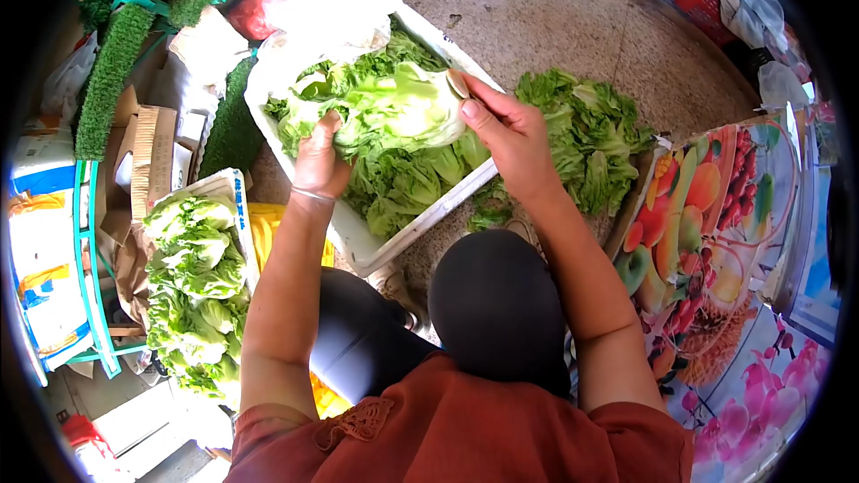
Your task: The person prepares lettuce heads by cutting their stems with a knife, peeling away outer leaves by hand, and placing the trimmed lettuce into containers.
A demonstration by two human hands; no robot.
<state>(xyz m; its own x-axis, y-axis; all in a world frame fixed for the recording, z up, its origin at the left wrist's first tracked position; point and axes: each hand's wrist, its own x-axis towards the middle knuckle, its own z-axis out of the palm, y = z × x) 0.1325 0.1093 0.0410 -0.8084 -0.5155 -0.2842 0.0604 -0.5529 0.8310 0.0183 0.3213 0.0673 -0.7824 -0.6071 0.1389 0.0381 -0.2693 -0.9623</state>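
Observation:
A pale green head of lettuce (407, 112) lies on its side between my two hands, above a white foam box (419, 227) of lettuce. My left hand (320, 161) grips its leafy end, thumb up on the leaves. At the stem end, my right hand (512, 139) is closed with thumb and fingers. A brownish oval piece (457, 83) shows at its fingertips; whether this is the cut stem base or something separate I cannot tell. More lettuce heads (398, 190) fill the box under my hands.
Loose leaves (586, 139) are heaped on the floor to the right of the box. A second white box (240, 215) full of lettuce stands at left. Plastic bags (327, 9) lie on the far corner. A fruit-printed sheet (698, 233) stands at right; green metal racks (88, 250) at left.

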